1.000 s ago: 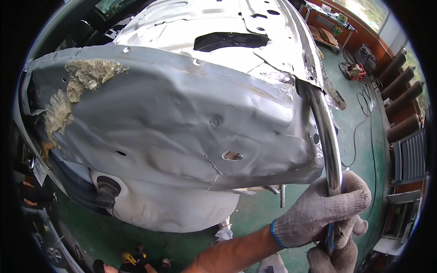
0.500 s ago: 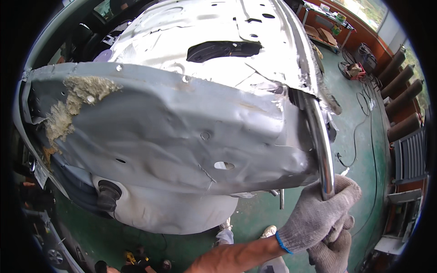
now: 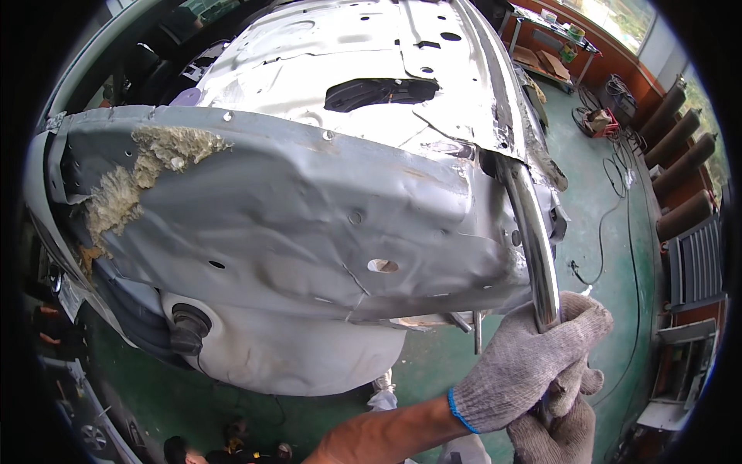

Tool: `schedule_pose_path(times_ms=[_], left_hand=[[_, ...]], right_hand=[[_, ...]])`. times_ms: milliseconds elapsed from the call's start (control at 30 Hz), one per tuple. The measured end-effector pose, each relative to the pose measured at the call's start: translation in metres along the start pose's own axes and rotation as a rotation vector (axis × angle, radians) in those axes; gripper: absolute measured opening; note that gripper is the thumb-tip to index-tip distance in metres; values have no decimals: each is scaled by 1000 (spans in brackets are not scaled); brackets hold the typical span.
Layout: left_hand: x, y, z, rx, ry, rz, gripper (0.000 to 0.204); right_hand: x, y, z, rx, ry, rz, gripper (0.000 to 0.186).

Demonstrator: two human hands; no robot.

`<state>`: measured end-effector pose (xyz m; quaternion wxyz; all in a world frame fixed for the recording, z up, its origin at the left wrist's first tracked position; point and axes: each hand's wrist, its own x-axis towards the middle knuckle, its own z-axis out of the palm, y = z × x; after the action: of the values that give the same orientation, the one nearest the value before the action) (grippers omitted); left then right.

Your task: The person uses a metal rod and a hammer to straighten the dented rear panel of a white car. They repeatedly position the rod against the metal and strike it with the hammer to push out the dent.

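Observation:
A long shiny metal bar (image 3: 535,240) slants down along the right end of a dented grey sheet-metal panel (image 3: 301,201) on a stripped vehicle body. Its upper end goes into a gap at the panel's corner. My left hand (image 3: 529,367), in a grey knit glove with a blue cuff, is closed around the bar's lower part. Directly beneath it, touching, is my right hand (image 3: 560,437) in a similar glove. Its fingers are curled around the bar's low end, which is mostly hidden. Torn yellowish foam (image 3: 174,147) clings to the panel's left part.
Beneath the panel hangs a whitish tank (image 3: 294,352) with a black spout (image 3: 188,331). Dark gas cylinders (image 3: 688,166) line the right wall. Cables (image 3: 618,170) trail over the green floor (image 3: 595,193). People crouch at the lower left, near another vehicle (image 3: 93,425).
The bar has tilted left at its upper end, and my left hand has shifted slightly left with it. Seen in the view, the panel's left end has moved right and its lower edge up.

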<state>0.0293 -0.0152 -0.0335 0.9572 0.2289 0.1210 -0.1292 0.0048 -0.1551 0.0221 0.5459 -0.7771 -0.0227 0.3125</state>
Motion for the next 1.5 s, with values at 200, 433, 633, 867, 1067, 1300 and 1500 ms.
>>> schedule_pose_path(times_ms=[200,433,633,867,1067,1300,1500], left_hand=[[7,-2,-4,40,31,6,29],[14,-7,-5,107,127,43,28],[6,-8,-6,44,83,63,31],[4,-8,1,17,63,41,32],[2,-6,6,0,81,41,32],[15,-12,1,134,184,68,29],[11,-10,0,114,150,74,29]], right_hand=[[13,21,-9,-8,-13,13,28],[29,43,-22,13,-91,59,27],[16,32,-7,79,-87,-80,24],[9,12,-13,25,-129,-4,29],[5,17,-13,59,-10,-11,30],[30,40,-21,89,-66,-12,26],[26,29,-18,50,-141,22,17]])
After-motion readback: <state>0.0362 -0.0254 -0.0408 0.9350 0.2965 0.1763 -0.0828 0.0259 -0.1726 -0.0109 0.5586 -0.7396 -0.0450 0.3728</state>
